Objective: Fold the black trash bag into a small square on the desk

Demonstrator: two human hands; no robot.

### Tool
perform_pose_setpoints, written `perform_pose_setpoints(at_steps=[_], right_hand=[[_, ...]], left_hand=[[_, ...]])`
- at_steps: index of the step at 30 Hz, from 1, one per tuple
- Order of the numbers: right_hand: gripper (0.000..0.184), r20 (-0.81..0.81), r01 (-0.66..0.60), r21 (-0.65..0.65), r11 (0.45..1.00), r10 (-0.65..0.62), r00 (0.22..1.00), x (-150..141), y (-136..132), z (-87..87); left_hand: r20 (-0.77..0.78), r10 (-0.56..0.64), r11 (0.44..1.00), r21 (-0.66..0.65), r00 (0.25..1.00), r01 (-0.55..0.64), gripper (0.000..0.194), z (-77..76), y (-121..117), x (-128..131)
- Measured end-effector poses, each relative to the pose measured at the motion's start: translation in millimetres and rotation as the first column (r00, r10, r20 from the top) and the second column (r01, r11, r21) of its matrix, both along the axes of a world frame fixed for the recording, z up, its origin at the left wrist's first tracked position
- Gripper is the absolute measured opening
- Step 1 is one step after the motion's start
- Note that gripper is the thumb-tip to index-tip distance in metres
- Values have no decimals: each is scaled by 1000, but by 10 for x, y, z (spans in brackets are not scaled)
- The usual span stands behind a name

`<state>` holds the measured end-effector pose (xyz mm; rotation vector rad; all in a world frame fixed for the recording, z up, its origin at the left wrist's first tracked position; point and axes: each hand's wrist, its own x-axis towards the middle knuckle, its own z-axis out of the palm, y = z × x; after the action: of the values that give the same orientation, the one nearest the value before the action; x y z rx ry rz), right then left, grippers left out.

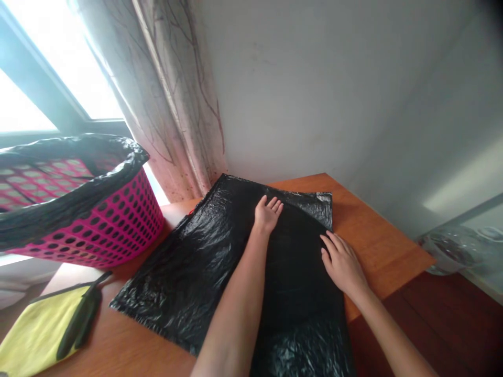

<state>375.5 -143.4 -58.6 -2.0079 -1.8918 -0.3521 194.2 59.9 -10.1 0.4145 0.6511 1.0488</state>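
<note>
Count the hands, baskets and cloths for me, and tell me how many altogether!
Hands: 2, left hand and right hand, both at the black plastic
Baskets: 1, pink basket
Cloths: 1, yellow cloth
Total: 4

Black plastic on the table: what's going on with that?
A person has both bare hands at the black plastic, which lies spread and wrinkled across the wooden table. The left hand is open, palm up, over its far part; the right hand is at its right edge, fingers loosely spread. To the left is a pink basket with more black plastic over its rim, and nearer the person, a yellow cloth.
</note>
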Motion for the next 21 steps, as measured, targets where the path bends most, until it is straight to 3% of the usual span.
perform_pose_setpoints(at_steps=[4,7,11,15,18,21], right_hand=[[44,21,12,-15,1000,-12,1000,-10,-1,2],[44,28,23,-18,1000,-23,999,-22,-1,2],[44,36,27,-18,999,-26,999,-30,-2,5],[44,33,26,-15,1000,-26,999,-20,-2,-3],[44,44,26,-23,999,-25,999,-4,2,-17],[45,64,31,-34,999,-29,998,13,9,-34]], left_hand=[[-217,46,987,162,975,-10,42,111,430,-944],[-386,82,948,314,919,48,46,192,604,-1630],[-524,133,884,446,841,138,43,268,670,-2196],[-567,127,860,472,814,194,42,329,687,-2272],[-573,89,855,464,815,232,46,419,635,-2079],[-589,-4,845,431,808,318,44,581,371,-1752]])
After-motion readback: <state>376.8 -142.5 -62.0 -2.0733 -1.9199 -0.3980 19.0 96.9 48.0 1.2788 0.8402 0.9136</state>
